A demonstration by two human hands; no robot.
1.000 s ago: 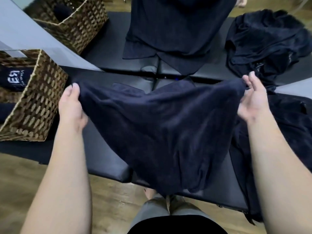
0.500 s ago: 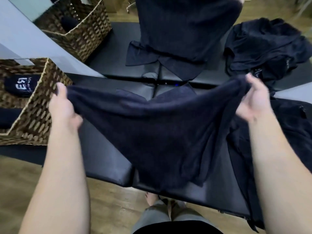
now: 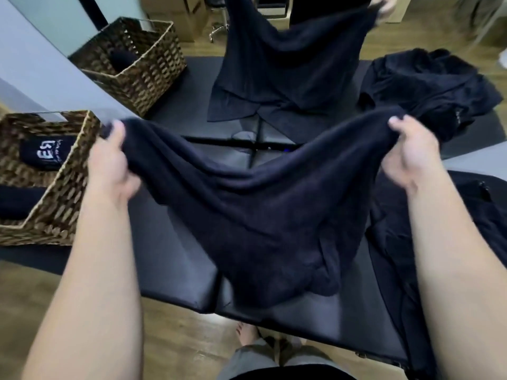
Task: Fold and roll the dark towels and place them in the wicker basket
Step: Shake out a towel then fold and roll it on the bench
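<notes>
Near basket: I see a wicker basket (image 3: 59, 198) at the far left on the black padded table (image 3: 175, 259), with a rolled dark towel (image 3: 41, 154) bearing white lettering inside it, and another dark roll (image 3: 16, 200) lower in the same basket.
Far basket: a second wicker basket (image 3: 145, 75) sits further back and to the left, with a dark roll (image 3: 122, 58) inside.
Left hand: my left hand (image 3: 109, 163) pinches the left top corner of the dark towel (image 3: 247, 204), thumb on the near side and curled over the cloth, just beside the near basket's rim.
Towel in hand: it hangs spread between both hands above the table, sagging in the middle, with its lower end bunched and drooping over the near table edge.
Right hand: my right hand (image 3: 411, 154) grips the right top corner, fingers curled round a bunched fold of the cloth.
Across the table: another person's hand (image 3: 384, 6) at the top holds up a separate dark cloth (image 3: 290, 67), whose lower edge rests on the far table.
Right side: a heap of dark towels (image 3: 430, 91) lies at the back right, and more dark cloth (image 3: 466, 215) is draped over the near table's right end, past my right forearm.
Floor: wooden floor (image 3: 178, 338) shows below the table edge, with my bare foot (image 3: 247, 333) visible.
</notes>
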